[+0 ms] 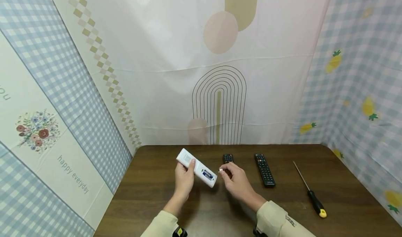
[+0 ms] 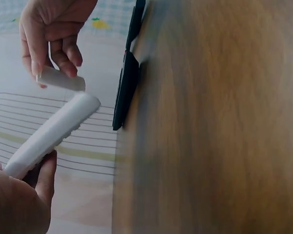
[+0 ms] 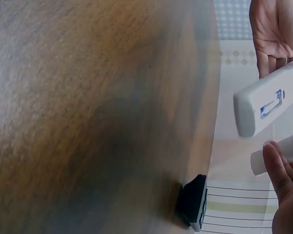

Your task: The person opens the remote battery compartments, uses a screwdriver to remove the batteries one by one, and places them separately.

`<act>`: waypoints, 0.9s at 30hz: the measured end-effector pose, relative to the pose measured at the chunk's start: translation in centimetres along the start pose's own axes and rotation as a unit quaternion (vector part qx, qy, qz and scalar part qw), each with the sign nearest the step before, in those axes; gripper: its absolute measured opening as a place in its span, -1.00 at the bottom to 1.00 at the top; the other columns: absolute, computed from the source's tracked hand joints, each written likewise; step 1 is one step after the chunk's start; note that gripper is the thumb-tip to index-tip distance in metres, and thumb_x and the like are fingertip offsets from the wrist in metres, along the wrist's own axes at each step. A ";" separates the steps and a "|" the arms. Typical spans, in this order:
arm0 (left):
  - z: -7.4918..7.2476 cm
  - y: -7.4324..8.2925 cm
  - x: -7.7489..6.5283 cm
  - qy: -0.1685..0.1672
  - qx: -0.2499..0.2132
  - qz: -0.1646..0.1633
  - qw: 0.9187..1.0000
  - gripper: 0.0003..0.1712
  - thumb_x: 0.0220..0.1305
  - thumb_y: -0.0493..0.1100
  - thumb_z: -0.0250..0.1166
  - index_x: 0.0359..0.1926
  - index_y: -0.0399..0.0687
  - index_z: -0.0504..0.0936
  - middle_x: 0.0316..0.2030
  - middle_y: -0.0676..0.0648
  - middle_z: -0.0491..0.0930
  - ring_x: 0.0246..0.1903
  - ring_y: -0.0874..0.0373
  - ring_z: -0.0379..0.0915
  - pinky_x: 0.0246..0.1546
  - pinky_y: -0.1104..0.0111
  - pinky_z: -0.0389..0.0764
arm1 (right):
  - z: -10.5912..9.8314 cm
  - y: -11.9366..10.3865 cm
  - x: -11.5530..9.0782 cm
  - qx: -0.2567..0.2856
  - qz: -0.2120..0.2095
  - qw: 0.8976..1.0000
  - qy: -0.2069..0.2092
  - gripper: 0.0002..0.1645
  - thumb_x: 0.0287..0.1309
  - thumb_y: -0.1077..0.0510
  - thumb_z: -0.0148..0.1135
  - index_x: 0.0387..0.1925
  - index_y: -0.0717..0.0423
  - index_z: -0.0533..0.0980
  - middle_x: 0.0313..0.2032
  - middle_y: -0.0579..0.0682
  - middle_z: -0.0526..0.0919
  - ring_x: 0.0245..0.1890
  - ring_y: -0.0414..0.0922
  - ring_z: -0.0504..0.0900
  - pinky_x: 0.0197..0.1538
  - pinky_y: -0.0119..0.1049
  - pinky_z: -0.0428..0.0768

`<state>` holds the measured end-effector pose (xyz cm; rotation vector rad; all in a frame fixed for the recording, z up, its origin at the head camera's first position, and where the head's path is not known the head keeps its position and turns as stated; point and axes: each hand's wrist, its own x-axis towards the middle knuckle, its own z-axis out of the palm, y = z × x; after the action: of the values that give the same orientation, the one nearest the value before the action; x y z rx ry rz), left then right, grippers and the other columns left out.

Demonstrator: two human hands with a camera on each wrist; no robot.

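Observation:
My left hand (image 1: 184,179) grips a white remote control (image 1: 197,166) above the table, its back turned up and tilted down to the right. Near its lower end the battery compartment (image 1: 207,174) is uncovered, with something blue and silver inside that looks like a battery. My right hand (image 1: 237,183) pinches a small white battery cover (image 2: 63,79) between thumb and fingers, just off that end of the remote. A narrow gap separates cover and remote in the right wrist view, where the cover (image 3: 290,146) shows as a curved white piece.
A short black remote (image 1: 228,158) lies behind my right hand, partly hidden by it. Further right are a long black remote (image 1: 265,170) and a screwdriver (image 1: 311,193) with a black and yellow handle. The brown wooden table (image 1: 144,181) ends at a curtained wall.

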<state>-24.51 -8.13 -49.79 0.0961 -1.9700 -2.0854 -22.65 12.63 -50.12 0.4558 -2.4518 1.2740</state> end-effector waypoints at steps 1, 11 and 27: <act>-0.1 0.0 0.2 -0.006 0.002 0.002 1.000 -0.65 0.60 -0.20 0.21 0.23 -0.33 0.46 -0.02 -0.39 0.73 -0.16 0.14 0.72 -0.20 0.42 0.74 | 0.0 0.1 0.0 -0.001 0.002 1.000 0.000 -0.88 0.39 0.28 0.35 -0.19 -0.02 0.68 -0.30 -0.20 0.65 -0.36 -0.35 0.52 -0.28 -0.45 0.58; -1.6 -2.0 5.0 -0.120 0.098 -0.083 0.984 -0.45 0.56 -0.07 0.30 0.33 -0.35 0.43 -0.18 -0.31 0.76 -0.40 0.15 0.72 -0.42 0.30 0.76 | -0.6 0.4 0.0 -0.005 0.010 1.000 -0.001 -0.90 0.39 0.28 0.35 -0.19 0.01 0.69 -0.32 -0.20 0.65 -0.36 -0.31 0.55 -0.27 -0.45 0.59; -1.2 -4.6 8.7 -0.173 0.243 -0.111 0.948 -0.64 0.49 -0.03 0.39 -0.22 -0.28 0.58 -0.33 -0.15 0.75 -0.47 0.20 0.68 -0.54 0.39 0.70 | -1.0 0.6 0.1 -0.005 0.009 1.000 0.008 -0.86 0.40 0.28 0.34 -0.20 -0.05 0.69 -0.30 -0.20 0.67 -0.35 -0.36 0.56 -0.26 -0.45 0.61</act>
<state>-33.27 -11.20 -53.26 0.0500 -2.7749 -1.7798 -22.80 13.75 -49.99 0.4190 -2.4530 1.2658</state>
